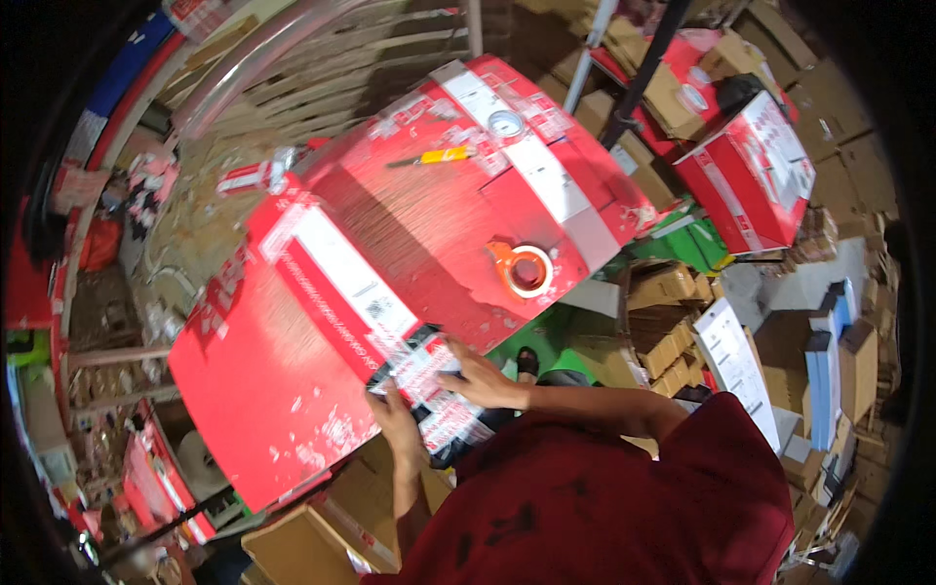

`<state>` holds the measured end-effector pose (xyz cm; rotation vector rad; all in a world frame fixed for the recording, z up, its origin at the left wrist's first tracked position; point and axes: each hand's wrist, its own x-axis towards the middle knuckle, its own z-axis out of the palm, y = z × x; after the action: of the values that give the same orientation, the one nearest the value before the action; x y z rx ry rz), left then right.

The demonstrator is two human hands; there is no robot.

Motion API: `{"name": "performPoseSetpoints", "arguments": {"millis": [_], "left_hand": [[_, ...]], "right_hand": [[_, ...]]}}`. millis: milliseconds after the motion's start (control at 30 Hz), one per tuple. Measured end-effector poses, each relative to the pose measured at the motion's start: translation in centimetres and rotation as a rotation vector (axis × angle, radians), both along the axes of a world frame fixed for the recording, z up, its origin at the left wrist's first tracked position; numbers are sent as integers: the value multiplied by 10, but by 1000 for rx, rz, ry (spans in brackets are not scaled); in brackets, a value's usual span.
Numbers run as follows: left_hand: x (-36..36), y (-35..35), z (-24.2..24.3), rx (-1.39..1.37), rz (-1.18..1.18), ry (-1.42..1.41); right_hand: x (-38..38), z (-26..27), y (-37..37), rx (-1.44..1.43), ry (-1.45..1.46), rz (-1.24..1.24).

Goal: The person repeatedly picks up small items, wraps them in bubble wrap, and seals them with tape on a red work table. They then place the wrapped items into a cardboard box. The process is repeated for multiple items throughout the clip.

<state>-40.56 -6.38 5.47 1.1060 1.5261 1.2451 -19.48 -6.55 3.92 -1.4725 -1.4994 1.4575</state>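
Observation:
Both hands grip a parcel wrapped in black plastic and printed tape point(431, 376) at the near edge of a red-covered table point(292, 380). My left hand point(398, 417) holds its left side, and my right hand point(479, 376) lies over its upper right side with the fingers bent. A long red and white box or strip bearing writing point(344, 281) runs from the parcel toward the far left of the table. Right of it lies an orange tape dispenser with a roll of tape point(525, 270). Farther back is a yellow-handled utility knife point(442, 155).
A clear tape roll point(505, 123) rests on a white strip at the table's far side. Stacked cardboard boxes point(669, 358) and a red box point(738, 183) stand to the right. An open cardboard box point(300, 545) is below the near edge. Metal poles point(636, 80) rise behind.

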Motion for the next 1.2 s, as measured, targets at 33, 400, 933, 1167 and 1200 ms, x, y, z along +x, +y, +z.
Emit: {"name": "performPoseSetpoints", "arguments": {"millis": [33, 400, 933, 1167, 1200], "left_hand": [[-2, 25, 2, 16, -10, -107], [100, 106, 27, 189, -132, 421], [413, 110, -77, -600, -700, -511], [427, 136, -55, -308, -791, -9], [430, 138, -55, -294, -790, -17]], "right_hand": [[-1, 1, 25, 76, 21, 33], [147, 10, 103, 831, -484, -234], [383, 15, 97, 620, -594, 96], [408, 31, 164, 506, -650, 416], [411, 25, 168, 423, -630, 388]]}}
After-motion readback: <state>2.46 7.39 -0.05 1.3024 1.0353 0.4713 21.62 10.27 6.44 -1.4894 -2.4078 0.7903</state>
